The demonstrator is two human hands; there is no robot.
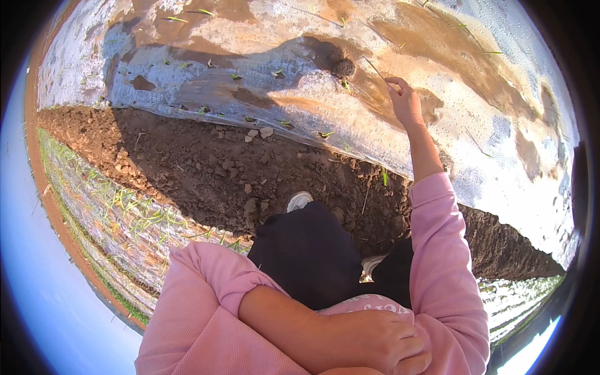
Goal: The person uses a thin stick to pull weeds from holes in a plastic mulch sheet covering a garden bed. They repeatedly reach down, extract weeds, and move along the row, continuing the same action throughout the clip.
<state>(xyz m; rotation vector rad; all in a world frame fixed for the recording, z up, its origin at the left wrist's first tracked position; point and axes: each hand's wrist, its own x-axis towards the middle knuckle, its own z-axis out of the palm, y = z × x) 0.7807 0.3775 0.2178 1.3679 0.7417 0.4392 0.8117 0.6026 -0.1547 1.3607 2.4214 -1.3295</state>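
My right hand [405,101] reaches out over a bed covered with wet, muddy plastic film [300,101]. Pinched between its thumb and fingers is a thin rod [376,71], whose far end points at the film beside a dark muddy patch [344,66]. A small green seedling [346,85] stands just left of this hand, and several others poke through holes in the film. My left hand [389,340] lies across my front by the right sleeve, with its fingers curled; its palm is hidden, so whether it holds anything cannot be told.
A furrow of cloddy brown soil [206,164] runs between the covered bed and the planted rows [136,220] at lower left. My white shoe [300,201] stands in it, below my dark trouser leg [304,253]. Small stones [266,132] lie by the film's edge. Shadows fall across the bed.
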